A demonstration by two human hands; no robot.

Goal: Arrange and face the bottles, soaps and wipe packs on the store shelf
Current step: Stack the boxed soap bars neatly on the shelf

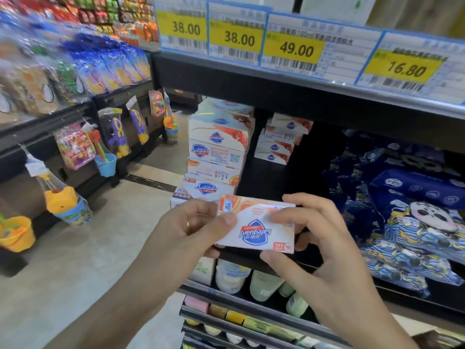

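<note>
I hold a white and orange Safeguard soap box (254, 227) in front of the shelf, its logo upside down to me. My left hand (186, 230) grips its left end, thumb on top. My right hand (317, 238) grips its right end and lower edge. Behind it, a tall stack of soap boxes (216, 152) stands at the shelf's left end, some turned different ways. A shorter soap stack (281, 139) sits deeper in. Dark blue wipe packs (412, 212) with a panda print fill the shelf's right side. Pale bottles (264, 283) stand on the shelf below.
The shelf above carries yellow price tags (239, 39) along its edge. Across the aisle floor (75, 260), a dark rack holds hanging toy packs (75, 144) and small buckets (105, 165). Lower shelf rails (251, 321) run beneath the bottles.
</note>
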